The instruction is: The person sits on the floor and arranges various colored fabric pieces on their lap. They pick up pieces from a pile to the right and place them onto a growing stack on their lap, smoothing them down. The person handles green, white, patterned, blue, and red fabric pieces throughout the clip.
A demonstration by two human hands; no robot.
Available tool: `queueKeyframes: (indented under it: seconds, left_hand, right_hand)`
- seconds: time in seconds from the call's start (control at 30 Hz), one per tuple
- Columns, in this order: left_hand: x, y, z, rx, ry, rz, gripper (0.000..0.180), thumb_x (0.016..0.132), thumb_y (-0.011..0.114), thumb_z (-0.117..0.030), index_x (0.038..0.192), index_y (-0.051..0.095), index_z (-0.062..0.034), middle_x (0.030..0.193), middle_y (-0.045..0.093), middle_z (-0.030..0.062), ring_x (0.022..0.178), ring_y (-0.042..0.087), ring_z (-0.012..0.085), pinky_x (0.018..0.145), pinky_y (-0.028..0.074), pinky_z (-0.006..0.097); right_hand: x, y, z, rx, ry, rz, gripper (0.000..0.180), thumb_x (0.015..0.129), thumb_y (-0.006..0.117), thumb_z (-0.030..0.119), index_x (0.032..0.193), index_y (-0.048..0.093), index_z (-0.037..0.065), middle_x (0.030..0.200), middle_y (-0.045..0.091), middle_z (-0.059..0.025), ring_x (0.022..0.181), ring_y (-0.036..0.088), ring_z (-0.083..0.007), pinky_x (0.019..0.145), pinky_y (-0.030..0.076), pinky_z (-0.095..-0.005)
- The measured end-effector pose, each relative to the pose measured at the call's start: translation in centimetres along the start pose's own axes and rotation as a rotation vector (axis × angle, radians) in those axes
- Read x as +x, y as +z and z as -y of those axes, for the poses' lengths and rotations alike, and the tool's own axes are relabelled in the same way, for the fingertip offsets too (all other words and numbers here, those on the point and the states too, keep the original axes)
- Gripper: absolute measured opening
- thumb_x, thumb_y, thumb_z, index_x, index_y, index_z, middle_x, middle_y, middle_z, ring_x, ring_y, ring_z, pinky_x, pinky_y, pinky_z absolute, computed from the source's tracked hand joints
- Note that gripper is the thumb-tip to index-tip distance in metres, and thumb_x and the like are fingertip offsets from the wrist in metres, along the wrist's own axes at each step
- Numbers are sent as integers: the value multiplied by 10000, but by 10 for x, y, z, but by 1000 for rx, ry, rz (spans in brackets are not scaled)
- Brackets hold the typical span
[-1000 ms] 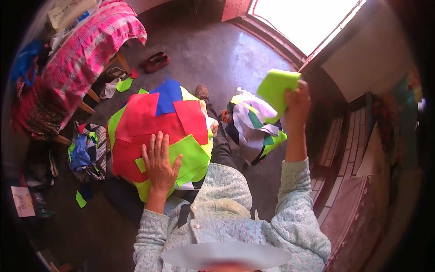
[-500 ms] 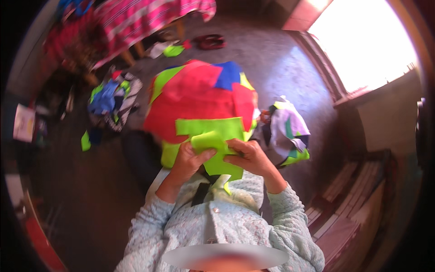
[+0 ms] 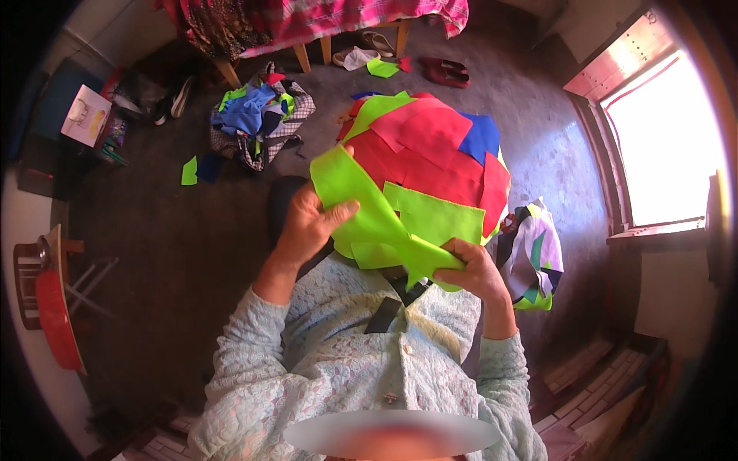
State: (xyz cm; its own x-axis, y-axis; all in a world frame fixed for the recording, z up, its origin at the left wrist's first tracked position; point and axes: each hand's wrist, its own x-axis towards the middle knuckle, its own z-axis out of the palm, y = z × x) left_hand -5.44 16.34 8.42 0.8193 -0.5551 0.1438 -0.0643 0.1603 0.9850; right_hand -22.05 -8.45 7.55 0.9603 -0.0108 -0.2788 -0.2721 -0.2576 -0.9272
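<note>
A lime-green fabric piece [image 3: 361,207] stretches slantwise between my two hands above my lap. My left hand [image 3: 306,223] grips its upper left end, thumb on top. At its lower right end, my right hand [image 3: 478,270] pinches the cloth between thumb and fingers. Just beyond lies a rounded mound covered in red fabric pieces [image 3: 423,173], with a blue piece [image 3: 480,138] on its right side. Another lime-green piece [image 3: 442,215] rests flat on the mound's near side, partly covered by the held one.
A checked bag [image 3: 300,115] spilling blue and green cloth stands at the far left. Right of the mound sits a bundle of pale cloth [image 3: 530,250]. Dark red shoes [image 3: 446,73] and a green scrap [image 3: 382,68] lie near a pink-covered bed [image 3: 354,31]. A red basin [image 3: 58,319] is at left.
My hands have moved apart, and the green piece that was folded between them is now drawn out lengthwise. The whole view has shifted, bringing the room's left side further in.
</note>
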Motion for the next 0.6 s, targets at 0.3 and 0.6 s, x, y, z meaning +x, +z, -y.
queueKeyframes:
  seconds: [0.3, 0.6]
  left_hand:
    - [155, -35, 55, 361, 86, 35, 700, 786, 710, -32, 1397, 370, -24, 987, 662, 121, 866, 661, 192, 768, 528, 311]
    - [104, -27, 118, 555, 102, -198, 630, 790, 723, -80, 1347, 431, -32, 1039, 637, 156, 924, 649, 269, 801, 515, 357]
  right_hand:
    - [65, 34, -10, 389, -93, -433, 446, 836, 631, 19, 1250, 478, 78, 999, 617, -44, 825, 597, -106, 648, 476, -239]
    - [68, 43, -21, 542, -164, -510, 370, 884, 608, 19, 1239, 536, 92, 1083, 625, -45, 887, 614, -99, 666, 511, -236]
